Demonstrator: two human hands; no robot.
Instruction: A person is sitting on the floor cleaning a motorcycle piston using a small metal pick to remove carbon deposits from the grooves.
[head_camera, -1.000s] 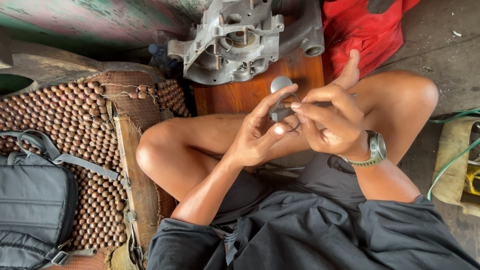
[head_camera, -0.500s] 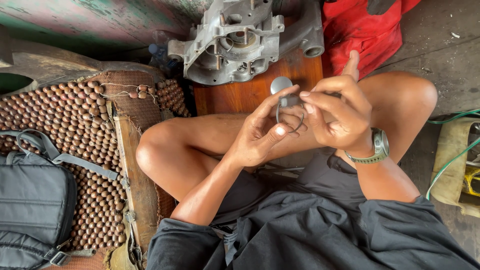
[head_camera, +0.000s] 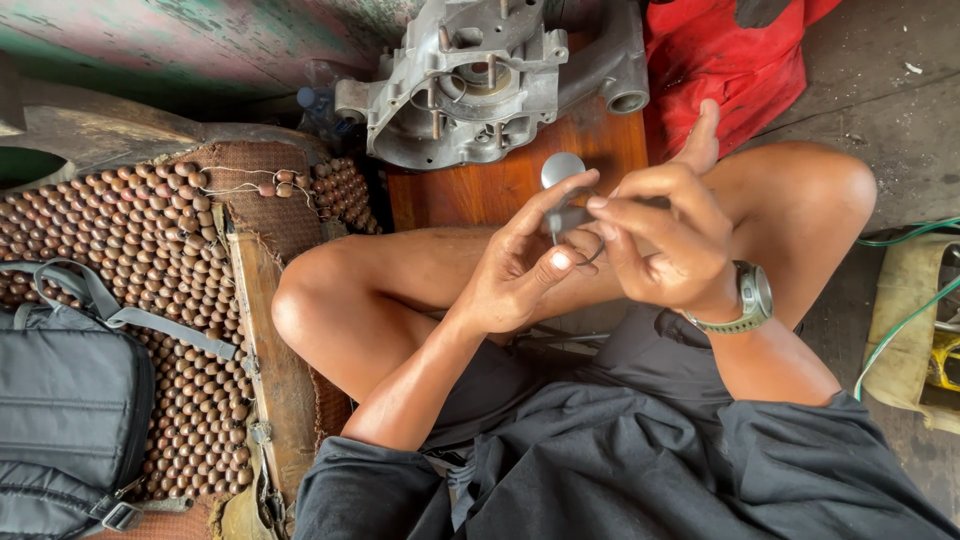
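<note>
Hands (head_camera: 520, 275) (head_camera: 665, 250) raised over knees, pinching small metal part (head_camera: 562, 195) from both sides, close to eyes, casing (head_camera: 470, 85) beyond on board (head_camera: 500, 185).

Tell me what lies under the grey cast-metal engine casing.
The grey cast-metal engine casing rests on a reddish-brown wooden board. A red cloth lies beside its right end. The surface directly beneath the casing is covered.
</note>
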